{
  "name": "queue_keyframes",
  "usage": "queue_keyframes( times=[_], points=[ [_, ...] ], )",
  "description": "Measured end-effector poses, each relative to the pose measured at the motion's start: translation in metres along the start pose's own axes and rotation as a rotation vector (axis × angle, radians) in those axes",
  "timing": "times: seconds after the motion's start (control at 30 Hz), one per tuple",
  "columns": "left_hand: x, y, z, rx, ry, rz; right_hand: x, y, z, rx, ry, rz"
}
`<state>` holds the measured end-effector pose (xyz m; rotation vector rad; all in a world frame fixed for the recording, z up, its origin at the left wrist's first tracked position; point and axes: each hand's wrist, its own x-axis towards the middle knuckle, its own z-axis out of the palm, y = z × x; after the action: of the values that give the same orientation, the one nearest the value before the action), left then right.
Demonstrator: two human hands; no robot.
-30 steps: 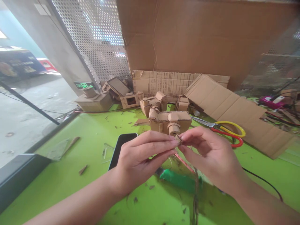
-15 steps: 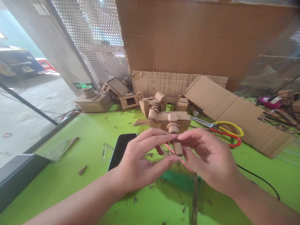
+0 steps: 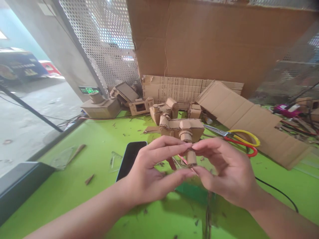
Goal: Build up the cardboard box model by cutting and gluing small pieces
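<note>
Between my two hands is a small cardboard tube (image 3: 191, 158), pinched by the fingertips. My left hand (image 3: 152, 166) has its fingers on the tube's far end and its thumb at the near end. My right hand (image 3: 224, 169) holds it from the other side, thumb near the lower end and index finger at the top. Just beyond stands a cardboard camera model (image 3: 171, 124) with a round lens piece (image 3: 185, 135). Behind the tube, part of a green object (image 3: 191, 192) lies on the table, partly hidden.
Scissors (image 3: 225, 133) with yellow and red handles lie to the right, beside a large cardboard sheet (image 3: 249, 121). A phone (image 3: 131, 156) and a clear set square (image 3: 115, 161) are on the left. More cardboard models (image 3: 138, 107) line the back of the green table (image 3: 99, 202).
My right thumb has shifted down and inward to the tube's lower end, close to the left thumb. The whole view has moved slightly; both hands still hold the tube.
</note>
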<state>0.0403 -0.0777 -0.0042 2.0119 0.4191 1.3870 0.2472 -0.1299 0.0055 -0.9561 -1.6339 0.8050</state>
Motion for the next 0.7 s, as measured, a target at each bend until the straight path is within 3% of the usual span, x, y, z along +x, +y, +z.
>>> queue_keyframes(
  times=[0.43, 0.7],
  points=[
    [-0.0002, -0.0003, -0.0014, -0.046, -0.024, -0.101, 0.0010, -0.0005, -0.0012, -0.011, -0.009, 0.006],
    [0.0004, -0.0016, 0.0002, -0.114, 0.022, -0.144, 0.0051, 0.0007, -0.0031, -0.050, -0.013, -0.035]
  ],
)
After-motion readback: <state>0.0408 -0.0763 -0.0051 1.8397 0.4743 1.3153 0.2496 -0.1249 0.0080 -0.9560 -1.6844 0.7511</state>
